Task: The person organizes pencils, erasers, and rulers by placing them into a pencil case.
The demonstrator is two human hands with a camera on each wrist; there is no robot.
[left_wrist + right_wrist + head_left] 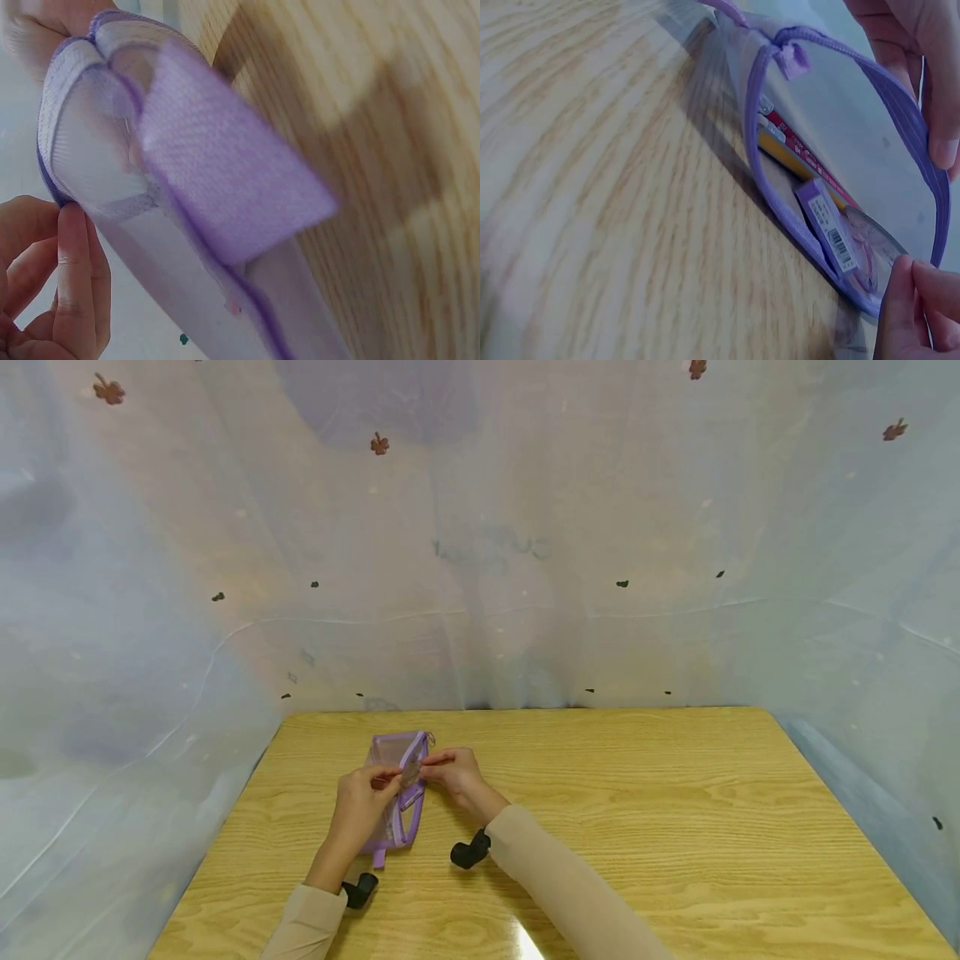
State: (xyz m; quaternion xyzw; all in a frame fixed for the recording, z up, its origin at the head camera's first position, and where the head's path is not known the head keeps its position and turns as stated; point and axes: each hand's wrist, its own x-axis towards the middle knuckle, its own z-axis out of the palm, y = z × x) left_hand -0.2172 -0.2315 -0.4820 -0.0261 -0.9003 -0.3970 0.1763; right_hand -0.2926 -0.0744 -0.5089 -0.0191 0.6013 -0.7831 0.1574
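A see-through mesh pencil pouch (392, 752) with purple edging lies on the left part of the table, its zipper undone. My left hand (358, 802) pinches the zippered rim; in the left wrist view its fingers (73, 262) grip that edge beside a purple fabric tab (232, 165). From the other side, my right hand (459, 777) pinches a clear, curve-edged plastic piece that looks like a protractor (874, 231), partly inside the pouch. Also within are a purple-sleeved eraser (829, 229) with a barcode, a yellow pencil (786, 156) and a red pencil (799, 142).
The wood-grain table (637, 810) extends to the right of the pouch. Behind it hangs a pale patterned curtain (517, 527), which also runs along both sides. Black wrist mounts (470, 852) sit below the hands.
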